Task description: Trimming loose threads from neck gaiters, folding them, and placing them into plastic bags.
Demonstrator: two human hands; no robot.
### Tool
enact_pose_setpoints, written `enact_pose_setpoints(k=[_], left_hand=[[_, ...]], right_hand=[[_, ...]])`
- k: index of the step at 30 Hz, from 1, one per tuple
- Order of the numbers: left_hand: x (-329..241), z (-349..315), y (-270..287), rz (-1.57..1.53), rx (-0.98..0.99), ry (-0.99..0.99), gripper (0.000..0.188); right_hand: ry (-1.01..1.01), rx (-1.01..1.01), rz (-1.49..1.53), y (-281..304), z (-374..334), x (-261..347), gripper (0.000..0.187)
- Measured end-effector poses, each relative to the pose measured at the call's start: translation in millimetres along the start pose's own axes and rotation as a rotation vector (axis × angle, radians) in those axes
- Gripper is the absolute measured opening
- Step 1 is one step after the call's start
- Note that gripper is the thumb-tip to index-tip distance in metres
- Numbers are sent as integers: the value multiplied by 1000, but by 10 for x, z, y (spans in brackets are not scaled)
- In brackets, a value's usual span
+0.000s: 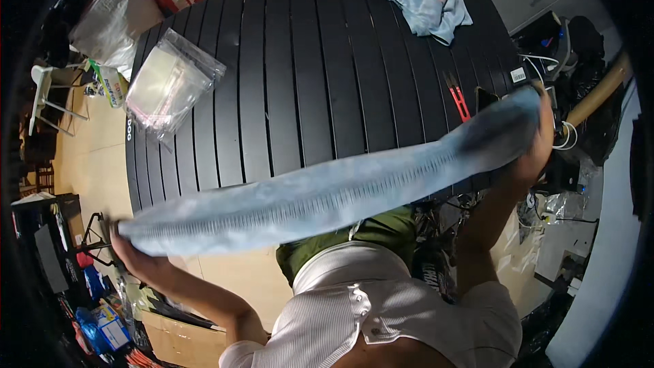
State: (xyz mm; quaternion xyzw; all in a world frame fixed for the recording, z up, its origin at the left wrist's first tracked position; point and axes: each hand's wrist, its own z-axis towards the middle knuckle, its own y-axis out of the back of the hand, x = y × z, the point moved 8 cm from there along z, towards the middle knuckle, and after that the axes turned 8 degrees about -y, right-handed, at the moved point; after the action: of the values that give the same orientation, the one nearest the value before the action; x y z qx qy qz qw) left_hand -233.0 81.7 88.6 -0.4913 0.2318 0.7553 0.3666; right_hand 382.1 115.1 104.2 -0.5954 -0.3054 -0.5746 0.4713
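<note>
Stretched across my front is a long light blue cloth with pale mottling and a row of short dark marks along its length. Its right part has a dark, motion-blurred patch. My left hand is closed on the left end, its fingers partly behind the cloth. At the raised right end, my right hand grips the fabric, with some fingers hidden. The cloth hangs above the near edge of the black slatted table. What kind of garment it is I cannot tell.
Clear plastic bags lie at the table's left. A crumpled light blue cloth with black edging rests at the far right. Red-handled thread snips lie near my right hand. Cables and clutter stand beyond the right edge.
</note>
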Motion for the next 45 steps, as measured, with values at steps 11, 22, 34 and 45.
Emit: enact_pose_setpoints(k=[11, 22, 34, 45], left_hand=[[325, 360, -1073, -739, 451, 416, 31], [-188, -1838, -2435, 286, 1095, -379, 76], [-1021, -2743, -2247, -865, 1259, -436, 21], [-64, -1450, -2428, 472, 708, -670, 27]], right_hand=[[51, 218, -171, -210, 365, -85, 29], [-142, 575, 191, -2002, -561, -1696, 55], [-431, 835, 642, -3426, -426, -2235, 54], [-810, 1145, 1338, -3518, -219, -2308, 46]])
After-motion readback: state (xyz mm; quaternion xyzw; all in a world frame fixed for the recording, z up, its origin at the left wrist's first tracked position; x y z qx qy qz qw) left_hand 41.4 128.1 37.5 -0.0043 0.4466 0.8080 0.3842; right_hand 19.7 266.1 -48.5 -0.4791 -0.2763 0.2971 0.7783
